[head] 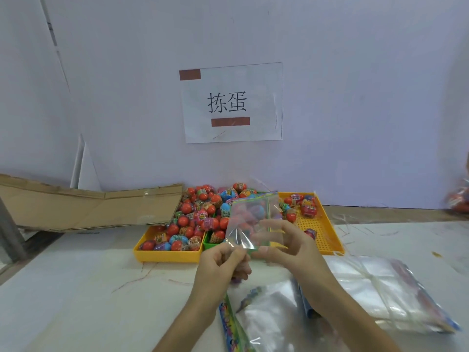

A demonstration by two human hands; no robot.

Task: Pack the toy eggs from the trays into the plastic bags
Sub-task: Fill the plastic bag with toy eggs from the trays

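**Partly hidden eggs behind the bag**

Right now my left hand and right hand pinch a clear plastic bag, blurring the toy eggs heaped at twelve o'clock. At one o'clock, the yellow tray is partly bare; spare bags crowd four o'clock.
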